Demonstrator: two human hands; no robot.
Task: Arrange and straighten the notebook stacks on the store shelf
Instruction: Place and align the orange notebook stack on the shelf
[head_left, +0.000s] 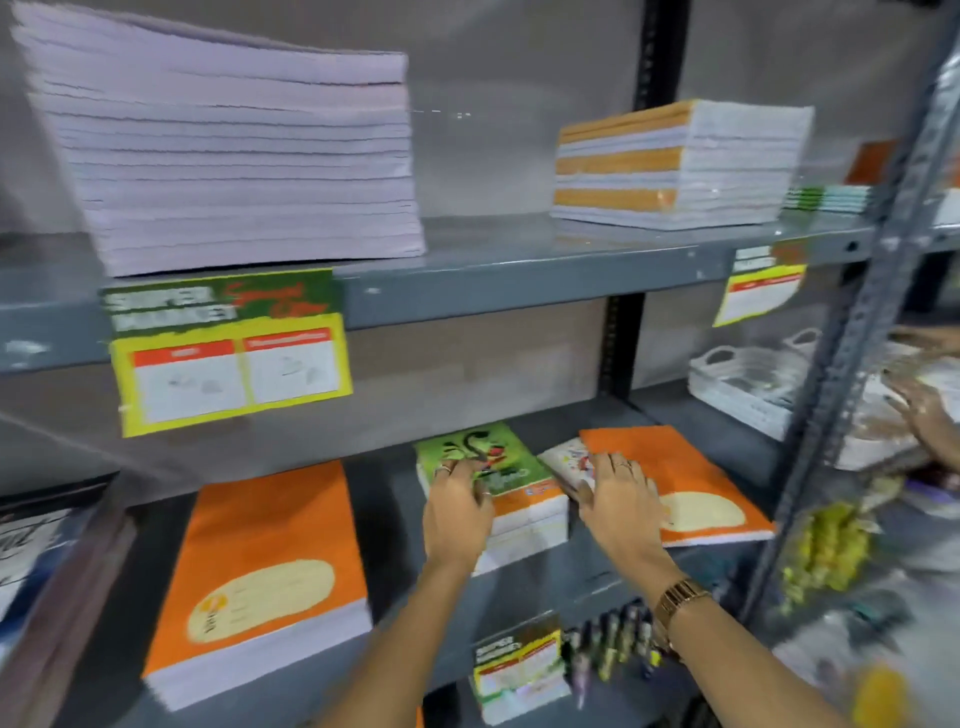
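Note:
On the lower shelf stand three notebook stacks: a tall orange stack (260, 571) at the left, a smaller stack topped by a green cover (498, 467) in the middle, and a low orange stack (691, 483) at the right. My left hand (457, 509) rests on the front left of the green-topped stack, fingers curled over its cover. My right hand (618, 499) lies flat with fingers spread on the left edge of the right orange stack, beside a white patterned notebook (566, 457) that sticks out beneath it. The frame is blurred by motion.
The upper shelf (519, 270) holds a tall pale stack (239, 166) and an orange-and-white stack (675, 166). Yellow price tags hang from its edge. White baskets (748, 384) sit at the back right. Another person's hand (930, 415) shows beyond the metal upright (841, 364). Pens hang below.

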